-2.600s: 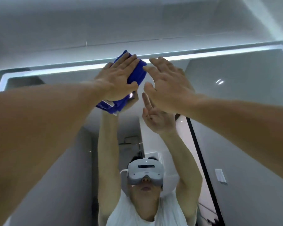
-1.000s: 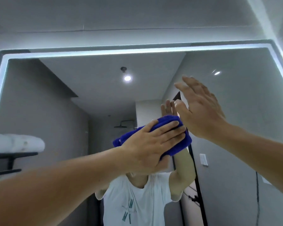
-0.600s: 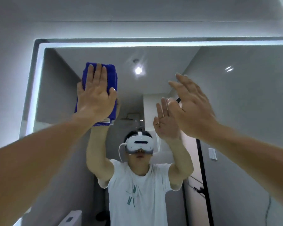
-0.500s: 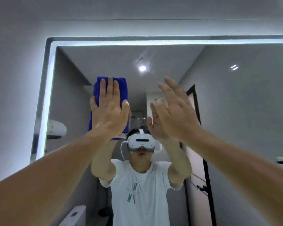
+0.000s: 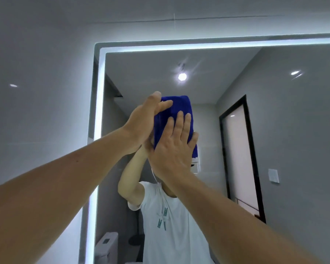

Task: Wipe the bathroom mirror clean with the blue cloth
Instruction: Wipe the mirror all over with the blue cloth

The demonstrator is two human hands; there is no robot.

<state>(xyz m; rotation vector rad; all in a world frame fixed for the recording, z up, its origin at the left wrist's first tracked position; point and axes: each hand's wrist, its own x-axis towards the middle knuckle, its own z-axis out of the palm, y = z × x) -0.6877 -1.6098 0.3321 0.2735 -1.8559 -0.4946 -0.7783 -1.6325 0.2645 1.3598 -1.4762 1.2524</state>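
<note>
The folded blue cloth lies flat against the bathroom mirror, left of the middle of the glass. My right hand presses on the cloth's lower half with straight fingers pointing up. My left hand is turned edge-on at the cloth's upper left side, its straight fingers touching the top of the cloth. The hands overlap at the cloth's lower left, so that corner is hidden. The mirror reflects a person in a white T-shirt with both arms raised.
A lit white strip frames the mirror's left and top edges, with grey tiled wall to its left. The reflection shows a dark-framed door, a wall switch, a ceiling lamp and a toilet.
My right hand, held off the glass beside the cloth, now lies on the cloth. My left hand has turned from flat on the cloth to its left side.
</note>
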